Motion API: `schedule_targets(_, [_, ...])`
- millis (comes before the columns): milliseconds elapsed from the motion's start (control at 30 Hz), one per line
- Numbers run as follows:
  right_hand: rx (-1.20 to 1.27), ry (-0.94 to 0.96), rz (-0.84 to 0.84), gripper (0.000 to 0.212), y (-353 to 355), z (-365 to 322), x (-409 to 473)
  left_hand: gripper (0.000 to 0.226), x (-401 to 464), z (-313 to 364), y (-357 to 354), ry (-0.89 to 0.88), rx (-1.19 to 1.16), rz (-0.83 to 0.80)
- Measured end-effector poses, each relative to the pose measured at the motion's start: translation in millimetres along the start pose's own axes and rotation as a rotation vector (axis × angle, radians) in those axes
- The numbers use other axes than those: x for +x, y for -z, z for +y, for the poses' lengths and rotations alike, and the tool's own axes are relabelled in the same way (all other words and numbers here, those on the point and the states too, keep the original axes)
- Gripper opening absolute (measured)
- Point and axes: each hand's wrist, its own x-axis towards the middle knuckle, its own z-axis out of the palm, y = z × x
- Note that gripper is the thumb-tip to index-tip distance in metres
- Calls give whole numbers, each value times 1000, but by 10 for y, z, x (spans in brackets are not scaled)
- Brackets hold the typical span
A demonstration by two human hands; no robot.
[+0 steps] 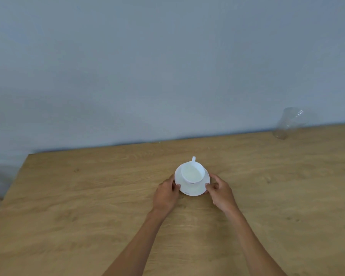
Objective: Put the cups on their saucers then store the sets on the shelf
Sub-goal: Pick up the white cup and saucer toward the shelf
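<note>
In the head view, the only one given, a white cup (193, 173) stands upright on a white saucer (194, 189) just below the middle of the frame, on a wooden table (88, 206) that fills the lower half under a plain grey-blue wall. The cup's handle points toward the top of the frame, away from the person. The left hand (165, 194) has its fingertips closed on the saucer's left rim, thumb on top, and the right hand (220, 191) pinches the right rim the same way; neither hand touches the cup. Whether the saucer is resting on the table or just lifted off it cannot be told. A clear glass (287, 124) stands at the far right edge of the frame, well apart from the set. No shelf is in view. Cup and saucer look like glazed china: stiff, light enough for a two-handed carry, smooth and likely slippery, and breakable if dropped. The cup sits loose on the saucer, held by nothing but its own weight, so it will probably slide or tip if the saucer tilts. The sensible hold is the one shown, opposite sides of the rim with the saucer kept level; a thumb laid against the cup's foot would likely steady it during the carry.
</note>
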Motion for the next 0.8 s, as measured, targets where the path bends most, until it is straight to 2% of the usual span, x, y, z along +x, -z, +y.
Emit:
schedule_targets(233, [21,20,-19,42,-123,4,-341,32,-275,-181,113,5,-97,-11])
schedule_targets(367, [33,55,-45,39,-380,-60,-658,38,-620,-422,339,-9,-172,36])
schedule_targets(567, [19,103,-117,40,-1013,-276,-1110,39,-1188,-794,1010,13,-213,127])
schedule_targets(800, [9,190,-252,40,-2073,-636,-1716,30,-1966,-1533,1964,84,-237,266])
